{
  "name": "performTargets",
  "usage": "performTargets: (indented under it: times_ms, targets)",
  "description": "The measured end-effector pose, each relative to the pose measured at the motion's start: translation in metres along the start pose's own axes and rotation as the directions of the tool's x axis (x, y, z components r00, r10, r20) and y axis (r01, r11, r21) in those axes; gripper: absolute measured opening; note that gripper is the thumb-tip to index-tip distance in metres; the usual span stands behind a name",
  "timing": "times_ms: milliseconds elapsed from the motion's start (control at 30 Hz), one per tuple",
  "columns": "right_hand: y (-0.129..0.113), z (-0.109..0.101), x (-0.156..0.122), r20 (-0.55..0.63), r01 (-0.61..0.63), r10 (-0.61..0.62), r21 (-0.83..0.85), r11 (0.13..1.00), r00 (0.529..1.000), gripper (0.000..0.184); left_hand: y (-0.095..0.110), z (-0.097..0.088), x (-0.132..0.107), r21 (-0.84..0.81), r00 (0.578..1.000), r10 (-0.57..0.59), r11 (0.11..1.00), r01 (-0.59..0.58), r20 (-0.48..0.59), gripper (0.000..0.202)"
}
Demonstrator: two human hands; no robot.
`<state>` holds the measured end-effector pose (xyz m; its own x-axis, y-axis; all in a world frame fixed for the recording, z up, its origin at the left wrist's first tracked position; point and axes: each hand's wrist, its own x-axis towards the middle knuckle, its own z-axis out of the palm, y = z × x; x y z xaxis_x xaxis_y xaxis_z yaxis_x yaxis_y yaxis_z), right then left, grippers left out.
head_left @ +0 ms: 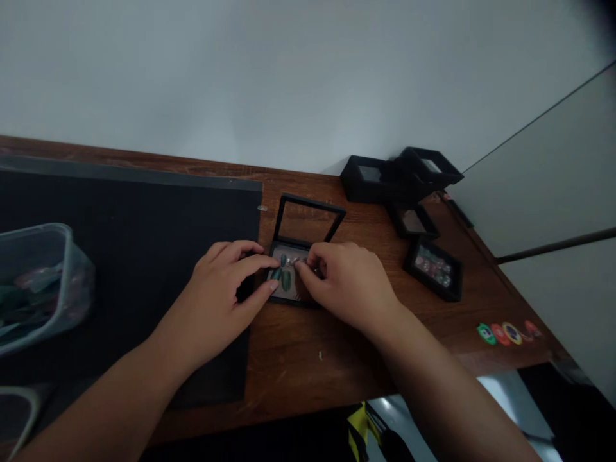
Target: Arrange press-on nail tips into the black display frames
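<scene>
Left grip (216, 282): in the head view, I am holding its thumb and index fingertips slightly apart at the left side of the open black case (294, 301). A dark teal piece (276, 274) is lying between these two tips; I cannot tell whether they are clamping it. Right grip (353, 282): I am curling its fingers over the right part of the same case, thumb and index finger close to each other near several small pale pieces (290, 260). Whether anything is pinched there I cannot tell, as the hand is covering that area.

The case is lying on the wooden bench (283, 366), just right of the black mat (168, 212), between my two hands. Its framed lid (312, 201) is standing raised at the far side. Inside, a green oval piece (287, 280) is lying on the light insert, below a small blue-green piece (283, 259).

Left of my hands, a clear tub (83, 285) is standing on the mat, containing dark green and reddish pieces. To the right, a second black case (430, 286) is displaying rounded pieces; further black cases (368, 183) are resting behind it. Coloured discs (500, 333) are lying near the right edge.
</scene>
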<state>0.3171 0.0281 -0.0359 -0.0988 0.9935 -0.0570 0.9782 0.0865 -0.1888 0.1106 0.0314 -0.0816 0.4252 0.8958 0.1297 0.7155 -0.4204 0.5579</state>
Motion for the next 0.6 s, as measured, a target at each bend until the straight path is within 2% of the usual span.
performTargets:
  times_ms: [133,300,400,600]
  targets:
    - [0.003,-0.003,0.000,-0.002,0.043,-0.043,0.014,0.999,0.999,0.025,0.000,-0.001,-0.001,-0.001,1.000,-0.005,1.000,0.005,0.007,0.030]
    - [0.009,-0.008,-0.002,-0.041,0.095,-0.091,0.094,0.991,0.995,0.014,0.001,-0.001,-0.001,0.005,1.000,-0.009,1.000,0.009,0.021,0.030]
    - [0.009,-0.007,-0.002,-0.053,0.141,-0.135,0.127,0.982,0.989,0.016,0.001,-0.002,-0.002,0.007,1.000,-0.005,1.000,0.004,0.025,0.030]
    - [0.003,0.002,0.000,-0.025,0.117,-0.115,0.095,0.989,0.993,0.018,0.002,-0.002,-0.003,0.010,1.000,-0.003,1.000,0.003,0.023,0.031]
